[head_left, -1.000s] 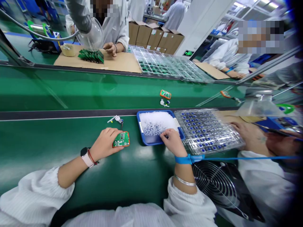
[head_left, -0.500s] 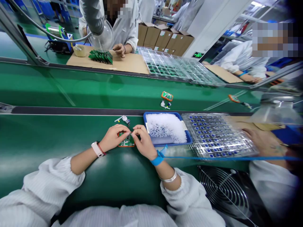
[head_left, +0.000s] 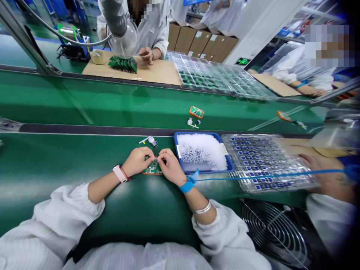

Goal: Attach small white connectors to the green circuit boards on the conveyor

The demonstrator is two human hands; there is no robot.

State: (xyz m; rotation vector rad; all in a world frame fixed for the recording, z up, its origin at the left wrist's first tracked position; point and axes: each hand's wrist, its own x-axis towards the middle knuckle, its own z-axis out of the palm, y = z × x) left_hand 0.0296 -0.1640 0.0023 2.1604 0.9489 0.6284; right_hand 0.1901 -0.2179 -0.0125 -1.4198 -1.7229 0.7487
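board: My green circuit board [head_left: 152, 168] with the orange edge lies flat on the green bench mat [head_left: 70, 157], right in front of me. I think it sits there so both my hands can reach it.

left hand: My left hand [head_left: 137, 161] is on the left side of the board, with a white watch [head_left: 120, 173] on that wrist.

right hand: My right hand [head_left: 171, 167] is on the other side of the board. My hands are close together and the fingertips meet over the board. They may be pinching something small, but I cannot tell, because my fingers hide it.

small part: A small white part with a dark end [head_left: 152, 141] lies on the mat just past the board, easy to reach.

blue tray: The blue tray [head_left: 201, 133] is just past my right hand. It is full of little white beads [head_left: 201, 150], with blue bits showing through them.

clear tray: The clear plastic tray [head_left: 267, 163] is next to the blue tray. It holds rows of small blue parts in its pockets.

strap: A blue strap [head_left: 187, 186] goes around my right wrist, and its thin blue cord [head_left: 267, 173] runs off to the right. It may be there to keep static off the board.
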